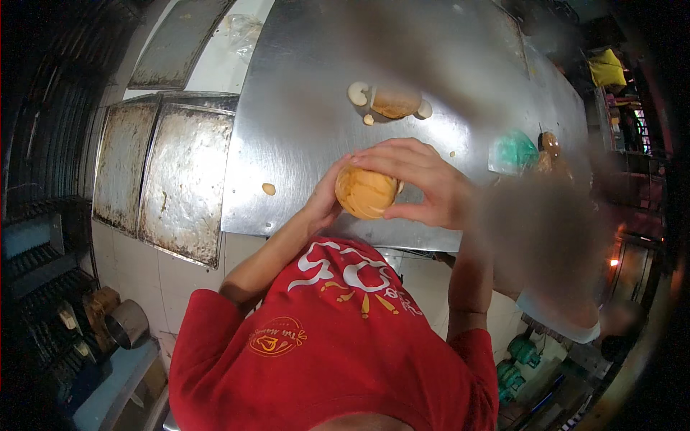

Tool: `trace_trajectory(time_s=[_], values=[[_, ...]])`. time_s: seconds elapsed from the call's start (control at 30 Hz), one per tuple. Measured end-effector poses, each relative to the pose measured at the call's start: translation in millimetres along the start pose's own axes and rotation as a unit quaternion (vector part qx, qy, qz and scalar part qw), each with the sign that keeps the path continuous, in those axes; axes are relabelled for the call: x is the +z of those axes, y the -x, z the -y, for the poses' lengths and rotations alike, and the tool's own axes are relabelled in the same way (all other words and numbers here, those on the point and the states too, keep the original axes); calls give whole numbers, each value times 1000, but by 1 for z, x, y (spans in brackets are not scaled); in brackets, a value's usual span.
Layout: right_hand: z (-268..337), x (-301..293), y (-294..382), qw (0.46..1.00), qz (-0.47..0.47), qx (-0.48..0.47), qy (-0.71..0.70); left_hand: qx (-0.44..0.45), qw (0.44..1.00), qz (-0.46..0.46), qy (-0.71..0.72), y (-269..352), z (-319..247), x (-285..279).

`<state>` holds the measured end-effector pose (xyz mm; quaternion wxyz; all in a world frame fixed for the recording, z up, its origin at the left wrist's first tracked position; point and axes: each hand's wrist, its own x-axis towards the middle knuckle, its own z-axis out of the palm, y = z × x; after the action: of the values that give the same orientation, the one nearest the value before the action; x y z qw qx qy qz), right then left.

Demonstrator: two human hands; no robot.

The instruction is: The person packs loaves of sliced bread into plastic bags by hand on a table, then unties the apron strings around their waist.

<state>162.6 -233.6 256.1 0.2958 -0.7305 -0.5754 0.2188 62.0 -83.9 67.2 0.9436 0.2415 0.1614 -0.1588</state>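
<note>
Between my two hands is a rounded orange-tan lump with darker streaks [365,193], which looks like dough. My left hand [328,195] cups its left side, while my right hand [423,180] spans its top and right side with fingers and thumb. A bit of something pale shows under the right fingers, mostly hidden. Beyond my hands, on the steel table [302,145], lies a brown, rounded dough piece [397,102]. Around it are a curled pale dough piece [357,94], a pale lump [424,110] and a small ball [368,119]. Another small dough bit [269,189] rests to the left.
Worn metal baking sheets [186,178] lie left of the table, near a clear plastic bag [242,35]. On the table's right are a green plastic bag [512,151] and a brown item [550,144]. A person's blurred arm [560,312] shows at right. Green gas cylinders [523,350] stand below.
</note>
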Motion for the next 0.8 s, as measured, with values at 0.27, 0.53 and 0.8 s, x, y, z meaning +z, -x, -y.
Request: trace_trajectory(time_s=[0.27, 0.53, 0.8], values=[[2, 3, 2, 999, -32, -7, -10, -3, 1000, 0, 0, -1, 1, 3], [2, 1, 4, 1000, -11, -15, 8, -24, 1000, 3, 8, -4, 2, -2], [2, 3, 3, 999, -24, -19, -9, -3, 1000, -24, -14, 3, -2, 9]])
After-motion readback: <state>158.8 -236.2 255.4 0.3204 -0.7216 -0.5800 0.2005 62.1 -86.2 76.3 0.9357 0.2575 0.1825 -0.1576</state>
